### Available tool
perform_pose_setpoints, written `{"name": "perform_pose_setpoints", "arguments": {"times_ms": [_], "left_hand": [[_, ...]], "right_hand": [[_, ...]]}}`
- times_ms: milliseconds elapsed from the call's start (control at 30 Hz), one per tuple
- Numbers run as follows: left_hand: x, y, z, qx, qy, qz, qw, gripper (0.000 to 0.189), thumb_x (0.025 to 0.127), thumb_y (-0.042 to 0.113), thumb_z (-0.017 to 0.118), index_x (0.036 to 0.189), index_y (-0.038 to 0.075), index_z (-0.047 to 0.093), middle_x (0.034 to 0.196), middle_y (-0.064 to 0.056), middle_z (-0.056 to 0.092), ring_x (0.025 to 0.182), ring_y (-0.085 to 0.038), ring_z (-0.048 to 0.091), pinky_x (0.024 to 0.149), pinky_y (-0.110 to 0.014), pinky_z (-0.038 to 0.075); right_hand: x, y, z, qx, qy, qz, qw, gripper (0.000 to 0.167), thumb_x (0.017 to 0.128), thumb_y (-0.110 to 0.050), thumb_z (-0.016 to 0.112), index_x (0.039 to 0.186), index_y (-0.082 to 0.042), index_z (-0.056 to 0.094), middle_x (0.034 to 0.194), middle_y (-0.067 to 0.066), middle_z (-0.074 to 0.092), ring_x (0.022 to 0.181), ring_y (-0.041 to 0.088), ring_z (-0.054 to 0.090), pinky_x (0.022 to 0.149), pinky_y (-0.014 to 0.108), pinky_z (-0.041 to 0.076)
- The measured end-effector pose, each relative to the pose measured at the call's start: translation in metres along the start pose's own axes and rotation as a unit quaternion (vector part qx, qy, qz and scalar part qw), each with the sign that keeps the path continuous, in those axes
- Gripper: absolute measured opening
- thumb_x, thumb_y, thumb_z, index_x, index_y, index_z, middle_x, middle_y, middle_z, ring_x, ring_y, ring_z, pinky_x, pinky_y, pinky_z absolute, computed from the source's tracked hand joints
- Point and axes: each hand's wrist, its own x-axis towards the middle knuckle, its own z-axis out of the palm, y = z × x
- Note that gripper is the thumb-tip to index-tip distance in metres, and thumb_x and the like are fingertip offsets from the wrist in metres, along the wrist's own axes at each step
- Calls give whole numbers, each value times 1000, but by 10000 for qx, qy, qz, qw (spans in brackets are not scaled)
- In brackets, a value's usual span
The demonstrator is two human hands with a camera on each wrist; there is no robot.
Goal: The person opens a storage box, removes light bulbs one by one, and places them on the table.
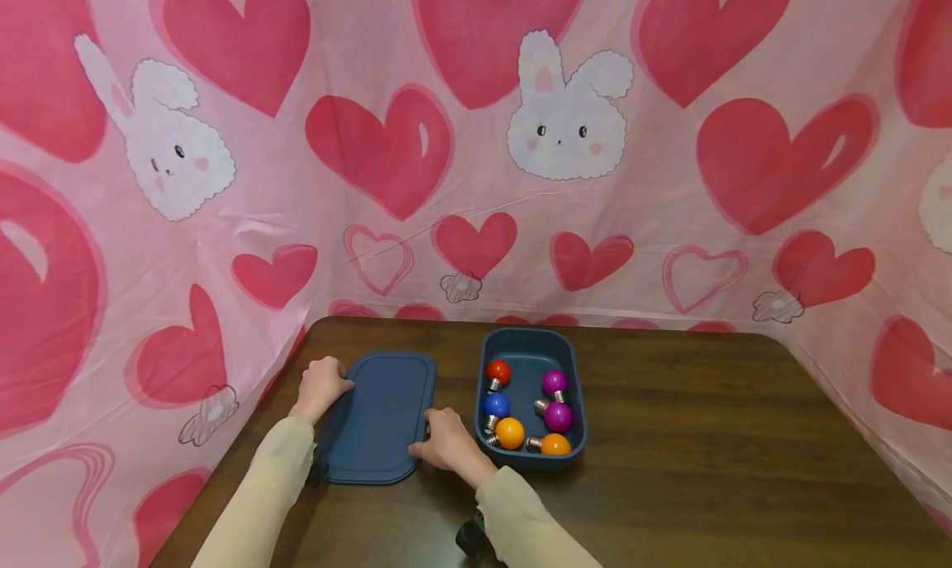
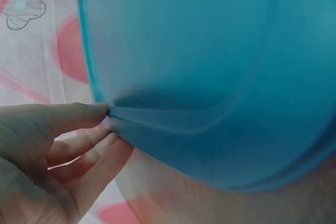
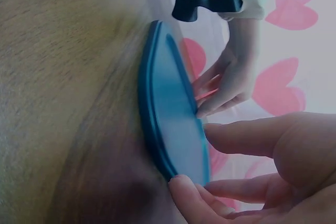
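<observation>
Head view: left hand (image 1: 320, 389) and right hand (image 1: 451, 446) grasp opposite edges of a dark blue lid (image 1: 381, 419) at the left part of the desk (image 1: 714, 436).
The left hand pinches the lid's far-left edge, thumb above and fingers below the rim; the right hand grips the near-right edge with thumb and fingers, though whether the lid lies fully flat on the wood I cannot tell. Just right of the right hand stands an uncovered dark blue box (image 1: 530, 345) holding six bulbs: a red bulb (image 1: 498, 371), a blue bulb (image 1: 496, 405) and an orange bulb (image 1: 509, 433) down its left side, an upper purple bulb (image 1: 554, 381), a lower purple bulb (image 1: 558, 417) and a second orange bulb (image 1: 555, 445) down its right. Behind hangs a pink cloth (image 1: 476, 171) printed with hearts and rabbits.
</observation>
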Motion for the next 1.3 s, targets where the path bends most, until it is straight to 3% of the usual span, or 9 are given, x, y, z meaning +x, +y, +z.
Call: {"name": "perform_pose_setpoints", "arguments": {"times_ms": [167,333,667,1000,1300], "left_hand": [[1,-3,1,52,189,67,9998,14,71,12,70,64,2,64,58,-7,57,52,-22,51,51,-38,46],[2,4,0,13,361,260,9990,15,72,12,70,76,-2,66,72,-14,63,58,-26,56,57,-44,48],[2,37,3,-400,678,922,9926,23,74,15,70,87,-4,67,80,-15,66,70,-26,63,67,-45,49],[-3,75,11,-742,961,1819,9758,20,73,16,71,85,0,67,73,-7,65,67,-22,61,60,-38,48],[-13,106,16,-757,661,2029,9740,21,75,17,70,92,5,67,83,-6,66,68,-18,60,60,-31,50]], "right_hand": [[-8,-4,-9,140,-8,-315,9994,45,75,-20,70,112,1,55,89,9,53,76,17,45,66,27,45],[-14,-7,-18,251,39,-643,9976,39,76,-20,69,108,-1,58,85,5,55,71,13,46,63,22,44],[-23,-5,-44,293,286,-1260,9912,26,78,-22,68,100,-9,63,85,1,61,71,7,53,65,16,46],[-32,19,-74,126,718,-1521,9857,24,79,-21,66,100,-8,62,91,7,63,73,10,56,67,22,49],[-39,43,-92,107,864,-1535,9843,25,79,-17,66,100,-3,62,93,10,62,76,18,61,71,34,51]]}}
